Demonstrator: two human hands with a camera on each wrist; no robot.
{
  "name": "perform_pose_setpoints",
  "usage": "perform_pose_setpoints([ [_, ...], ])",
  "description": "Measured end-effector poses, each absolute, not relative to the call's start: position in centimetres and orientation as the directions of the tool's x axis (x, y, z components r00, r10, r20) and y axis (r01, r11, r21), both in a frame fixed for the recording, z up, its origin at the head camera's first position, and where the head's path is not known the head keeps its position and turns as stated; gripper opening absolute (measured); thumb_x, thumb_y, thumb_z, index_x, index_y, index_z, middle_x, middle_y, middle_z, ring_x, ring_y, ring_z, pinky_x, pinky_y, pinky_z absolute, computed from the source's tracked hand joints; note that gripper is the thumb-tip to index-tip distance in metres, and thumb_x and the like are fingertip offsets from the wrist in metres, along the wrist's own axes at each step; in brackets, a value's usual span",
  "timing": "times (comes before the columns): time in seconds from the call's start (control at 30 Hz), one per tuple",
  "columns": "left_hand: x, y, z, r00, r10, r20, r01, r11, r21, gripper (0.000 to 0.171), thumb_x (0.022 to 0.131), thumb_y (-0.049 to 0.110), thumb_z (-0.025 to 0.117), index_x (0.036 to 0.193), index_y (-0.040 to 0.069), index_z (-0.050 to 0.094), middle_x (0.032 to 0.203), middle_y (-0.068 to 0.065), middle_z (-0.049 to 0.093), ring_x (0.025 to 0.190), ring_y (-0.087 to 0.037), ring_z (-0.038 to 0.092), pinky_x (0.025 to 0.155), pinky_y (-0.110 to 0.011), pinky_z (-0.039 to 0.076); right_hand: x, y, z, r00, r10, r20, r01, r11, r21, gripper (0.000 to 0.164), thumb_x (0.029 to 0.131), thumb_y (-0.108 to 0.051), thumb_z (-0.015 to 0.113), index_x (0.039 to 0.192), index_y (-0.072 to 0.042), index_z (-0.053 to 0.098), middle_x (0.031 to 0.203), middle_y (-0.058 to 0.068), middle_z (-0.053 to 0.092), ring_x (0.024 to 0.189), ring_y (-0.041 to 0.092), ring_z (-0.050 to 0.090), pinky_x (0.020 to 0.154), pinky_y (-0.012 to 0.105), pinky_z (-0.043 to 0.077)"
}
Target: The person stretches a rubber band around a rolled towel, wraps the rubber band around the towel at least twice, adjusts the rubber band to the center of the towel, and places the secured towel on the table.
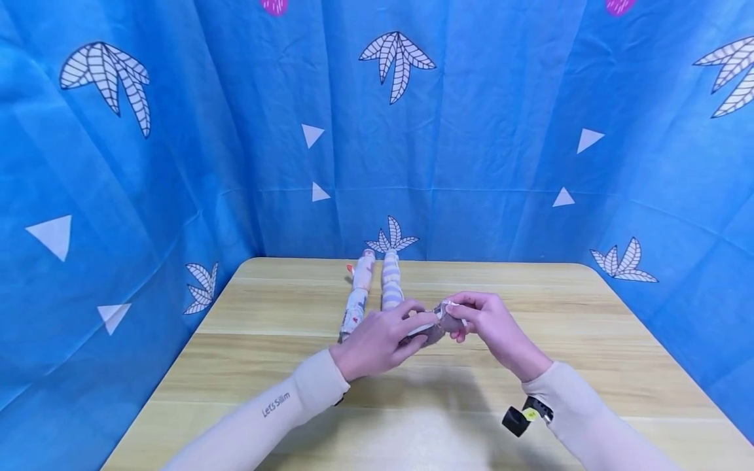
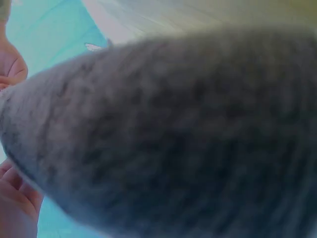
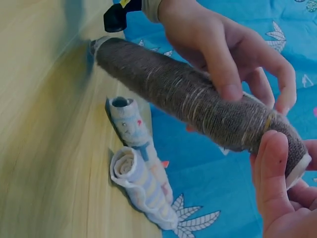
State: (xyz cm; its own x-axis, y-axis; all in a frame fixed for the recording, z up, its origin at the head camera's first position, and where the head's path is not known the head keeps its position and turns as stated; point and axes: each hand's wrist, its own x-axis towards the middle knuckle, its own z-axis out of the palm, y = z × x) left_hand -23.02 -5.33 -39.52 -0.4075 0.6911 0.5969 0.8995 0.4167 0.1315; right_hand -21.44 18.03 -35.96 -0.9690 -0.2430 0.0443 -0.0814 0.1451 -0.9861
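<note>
A long grey-brown knitted roll (image 3: pixel 168 91) is held tilted above the table between both hands. My left hand (image 1: pixel 377 340) grips its middle, the thumb (image 3: pixel 229 84) lying along the near side and the fingers reaching round behind. My right hand (image 1: pixel 491 324) pinches the end, where a white edge (image 3: pixel 298 171) shows. In the left wrist view the knitted cloth (image 2: pixel 163 139) fills most of the picture and is blurred, with fingers at the left margin.
Two rolled cloths lie side by side beyond the left hand: a printed roll (image 1: pixel 356 304) and a striped roll (image 1: pixel 391 278). A small orange tag (image 1: pixel 350 269) pokes out beside the printed one. Blue patterned curtain (image 1: pixel 442 144) encloses the wooden table (image 1: pixel 283 307) at the back and sides.
</note>
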Motion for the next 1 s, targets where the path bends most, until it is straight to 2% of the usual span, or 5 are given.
perform_pose_setpoints([
  [0.23,-22.8,-5.0,-39.7,-0.356,0.723,0.593,0.897,0.442,0.0,0.034,0.102,0.02,0.056,0.135,0.027,0.057,0.111,-0.001,0.057,0.058,-0.003,0.046,0.046,-0.009,0.031,-21.4,17.8,-36.2,-0.98,-0.2,0.017,-0.046,0.142,-0.989,0.027,0.097,-0.008,0.061,0.113,0.014,0.063,0.083,0.005,0.069,0.062,0.013,0.063,0.061,0.026,0.055],
  [0.5,-22.4,-3.7,-40.4,-0.41,0.702,0.582,0.885,0.461,0.067,0.029,0.093,0.013,0.063,0.122,0.016,0.064,0.104,-0.001,0.053,0.06,-0.001,0.048,0.053,-0.006,0.037,-21.4,17.8,-36.7,-0.989,-0.147,-0.015,-0.002,0.113,-0.994,0.027,0.095,-0.004,0.06,0.113,0.015,0.063,0.084,0.006,0.069,0.06,0.012,0.063,0.059,0.024,0.054],
  [0.7,-22.2,-2.9,-41.0,-0.453,0.691,0.563,0.865,0.492,0.092,0.022,0.091,0.014,0.063,0.113,0.016,0.063,0.099,0.0,0.049,0.064,-0.001,0.048,0.054,-0.004,0.038,-21.3,18.0,-37.0,-0.988,-0.15,-0.034,0.02,0.097,-0.995,0.027,0.095,-0.004,0.06,0.115,0.016,0.063,0.084,0.006,0.071,0.062,0.013,0.063,0.06,0.024,0.054],
  [0.87,-22.6,-3.2,-40.2,-0.501,0.682,0.532,0.863,0.442,0.246,0.02,0.091,0.013,0.061,0.111,0.018,0.059,0.102,0.001,0.05,0.064,-0.002,0.048,0.056,-0.01,0.041,-21.3,18.7,-36.6,-0.97,-0.238,0.057,-0.101,0.178,-0.979,0.029,0.098,-0.011,0.06,0.117,0.011,0.064,0.088,0.009,0.071,0.066,0.015,0.065,0.062,0.03,0.057],
  [1.0,-23.2,-3.8,-39.5,-0.548,0.683,0.483,0.824,0.341,0.453,0.026,0.093,0.01,0.057,0.116,0.023,0.055,0.106,0.005,0.053,0.081,-0.006,0.054,0.069,-0.019,0.048,-21.4,19.8,-36.4,-0.896,-0.399,0.196,-0.32,0.272,-0.907,0.034,0.1,-0.017,0.062,0.131,-0.002,0.061,0.097,0.013,0.07,0.071,0.022,0.068,0.065,0.037,0.059],
])
